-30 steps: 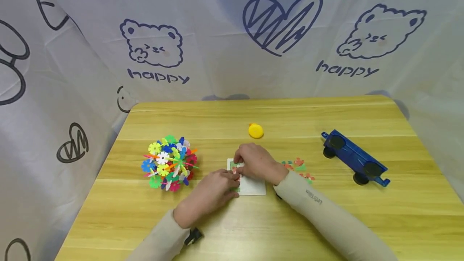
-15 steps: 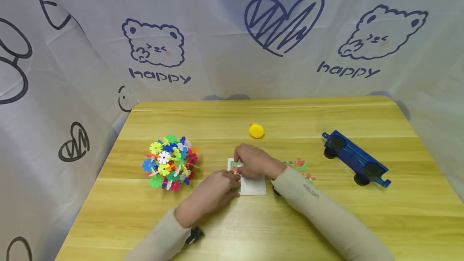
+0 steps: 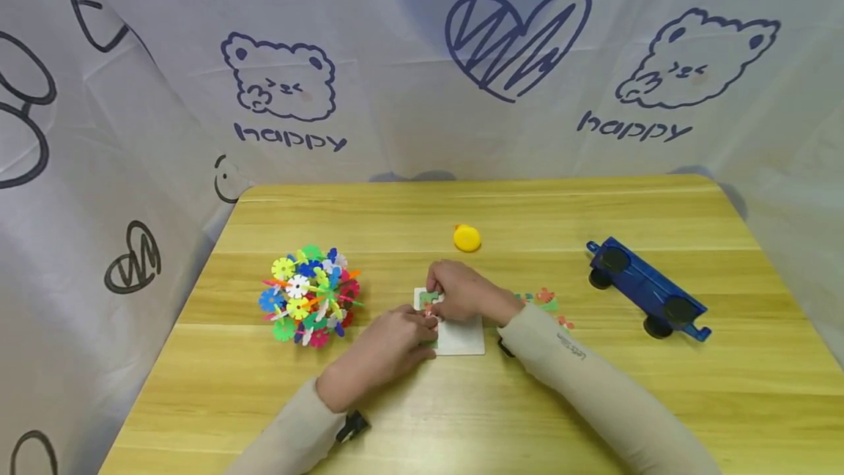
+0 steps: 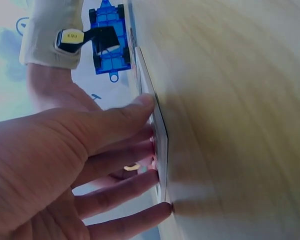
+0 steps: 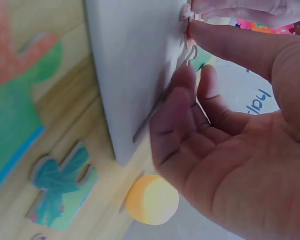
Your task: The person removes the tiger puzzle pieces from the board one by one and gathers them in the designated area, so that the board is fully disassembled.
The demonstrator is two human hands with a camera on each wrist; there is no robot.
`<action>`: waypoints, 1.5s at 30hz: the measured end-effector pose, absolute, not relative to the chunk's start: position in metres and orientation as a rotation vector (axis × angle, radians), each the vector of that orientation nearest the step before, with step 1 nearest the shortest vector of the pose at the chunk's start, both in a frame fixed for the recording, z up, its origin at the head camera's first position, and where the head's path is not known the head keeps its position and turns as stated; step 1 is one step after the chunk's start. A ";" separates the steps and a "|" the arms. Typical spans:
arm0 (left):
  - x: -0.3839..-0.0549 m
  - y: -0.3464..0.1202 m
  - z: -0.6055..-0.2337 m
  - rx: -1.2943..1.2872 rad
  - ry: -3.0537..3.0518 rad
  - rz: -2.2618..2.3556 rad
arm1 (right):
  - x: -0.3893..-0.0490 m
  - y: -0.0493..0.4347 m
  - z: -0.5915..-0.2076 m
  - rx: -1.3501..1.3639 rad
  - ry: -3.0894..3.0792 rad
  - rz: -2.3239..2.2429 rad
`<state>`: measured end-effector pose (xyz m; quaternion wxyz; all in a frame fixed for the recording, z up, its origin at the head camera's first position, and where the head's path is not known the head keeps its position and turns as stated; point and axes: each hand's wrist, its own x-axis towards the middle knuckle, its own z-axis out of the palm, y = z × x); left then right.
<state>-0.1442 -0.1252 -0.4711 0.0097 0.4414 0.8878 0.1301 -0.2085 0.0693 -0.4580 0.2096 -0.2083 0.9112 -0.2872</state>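
A white puzzle board [image 3: 461,341] lies flat on the table in the head view, with green and pinkish puzzle pieces along its left side. My left hand [image 3: 390,343] rests at the board's left edge. In the left wrist view its thumb lies on the board's rim [image 4: 160,120] and its fingers stretch out, fairly straight. My right hand [image 3: 464,292] reaches over the board from the right. In the right wrist view its fingers are bent, and thumb and fingers pinch a small puzzle piece [image 5: 192,54] at the board's far side. The fingers partly hide that piece.
Several loose puzzle pieces [image 3: 546,297] lie right of the board, partly behind the right sleeve. A yellow toy duck [image 3: 467,239] sits beyond it. A ball of colourful plastic flower discs [image 3: 310,299] stands left, and a blue wheeled toy [image 3: 646,286] lies right.
Both hands stay at the board in almost the same place. The right wrist and sleeve have shifted only slightly, and the head view has moved a little.
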 end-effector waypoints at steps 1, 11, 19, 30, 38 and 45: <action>-0.145 -0.126 -0.471 1.374 2.770 0.419 | -0.209 0.070 -0.458 -0.557 2.527 -0.828; -0.149 -0.131 -0.470 1.386 2.766 0.493 | -0.203 0.078 -0.461 -0.575 2.448 -1.131; -0.154 -0.132 -0.470 1.418 2.738 0.476 | -0.196 0.099 -0.462 -0.525 2.505 -1.277; -0.158 -0.135 -0.476 1.319 2.697 0.592 | -0.173 0.145 -0.460 -0.599 2.545 -1.300; -0.159 -0.136 -0.477 1.295 2.678 0.604 | -0.153 0.175 -0.462 -0.559 2.585 -1.266; -0.159 -0.136 -0.476 1.266 2.661 0.621 | -0.137 0.194 -0.460 -0.495 2.629 -1.237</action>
